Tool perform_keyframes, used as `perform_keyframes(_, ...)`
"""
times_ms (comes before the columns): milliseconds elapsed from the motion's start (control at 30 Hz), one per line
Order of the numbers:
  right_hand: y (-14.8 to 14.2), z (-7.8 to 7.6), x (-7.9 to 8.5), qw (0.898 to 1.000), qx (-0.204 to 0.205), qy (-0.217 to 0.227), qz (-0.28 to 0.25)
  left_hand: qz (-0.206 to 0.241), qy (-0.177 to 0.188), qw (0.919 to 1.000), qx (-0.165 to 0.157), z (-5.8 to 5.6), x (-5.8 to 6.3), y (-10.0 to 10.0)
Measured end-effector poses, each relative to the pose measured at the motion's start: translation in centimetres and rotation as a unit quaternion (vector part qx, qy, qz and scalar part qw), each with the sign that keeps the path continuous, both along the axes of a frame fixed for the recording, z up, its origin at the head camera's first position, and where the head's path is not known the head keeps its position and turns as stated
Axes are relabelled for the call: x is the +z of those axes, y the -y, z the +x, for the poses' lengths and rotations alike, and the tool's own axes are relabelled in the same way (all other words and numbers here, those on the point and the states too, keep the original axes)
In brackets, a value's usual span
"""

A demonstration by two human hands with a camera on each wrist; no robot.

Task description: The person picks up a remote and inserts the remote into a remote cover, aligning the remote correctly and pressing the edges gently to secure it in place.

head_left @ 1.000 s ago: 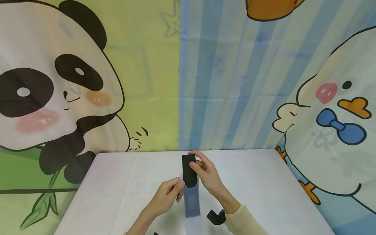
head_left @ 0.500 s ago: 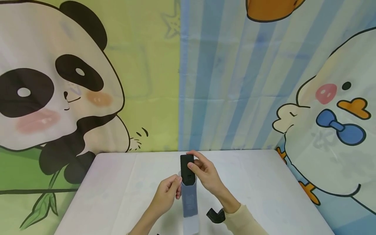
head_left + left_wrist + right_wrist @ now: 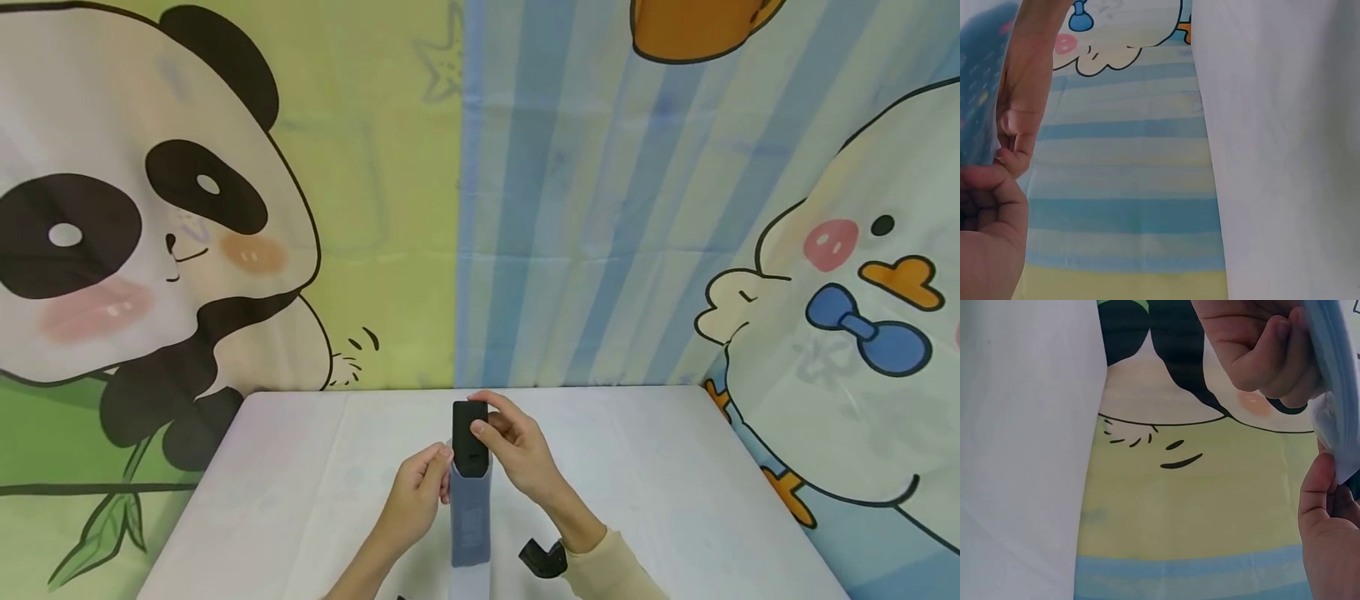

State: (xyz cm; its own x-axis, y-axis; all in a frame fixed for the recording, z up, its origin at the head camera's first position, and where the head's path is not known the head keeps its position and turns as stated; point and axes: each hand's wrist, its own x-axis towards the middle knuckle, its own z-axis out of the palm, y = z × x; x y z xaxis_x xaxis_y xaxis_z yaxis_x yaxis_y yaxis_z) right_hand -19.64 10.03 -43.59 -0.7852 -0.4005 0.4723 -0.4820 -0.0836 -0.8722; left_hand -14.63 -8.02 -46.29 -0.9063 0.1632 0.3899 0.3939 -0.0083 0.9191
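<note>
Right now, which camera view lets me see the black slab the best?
The head view: the black slab faces the camera, and the right hand covers only a small part. Both wrist views show blue material at one edge; I cannot make out the slab in either.

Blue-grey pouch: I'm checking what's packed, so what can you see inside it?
A black block, held by the right hand, shows at the upper end of the blue-grey pouch. Whether it continues behind the pouch's front, or anything else lies there, can't be told: that front covers it.
</note>
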Motion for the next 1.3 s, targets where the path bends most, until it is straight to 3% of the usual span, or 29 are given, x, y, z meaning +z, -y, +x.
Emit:
perform_keyframes(367, -0.2, 0.2, -0.9, 0.999, -0.031, 0.016, -0.031, -0.019, 0.000, 0.9998, 0.011, -0.2, -0.4, 0.2)
perform_keyframes(500, -0.4, 0.2, -1.2, 0.998, -0.041, 0.020, -0.045, -0.032, 0.029, 0.9989, 0.020, -0.8, -0.2, 1.0)
perform_keyframes(633, -0.4, 0.3, -1.4, 0.999, -0.030, 0.028, -0.033, -0.069, 0.070, 0.9950, -0.018, -1.5, 0.7, 1.4)
perform_keyframes(733, -0.1, 0.4, -1.4, 0.999, -0.026, 0.034, -0.011, -0.087, 0.067, 0.9928, -0.046, -1.8, 1.0, 1.6)
perform_keyframes(867, -0.1, 0.5, -1.5, 0.998, -0.036, 0.053, 0.016, -0.078, 0.065, 0.9930, -0.060, -2.0, 1.2, 1.7)
perform_keyframes(1067, -1.0, 0.5, -2.2, 0.996, -0.039, 0.079, 0.007, -0.049, 0.079, 0.9938, -0.061, -2.2, 1.3, 1.8)
perform_keyframes(1300, -1.9, 0.9, -3.2, 0.998, 0.015, 0.046, 0.044, -0.035, 0.076, 0.9948, -0.058, -2.5, 1.5, 2.0)
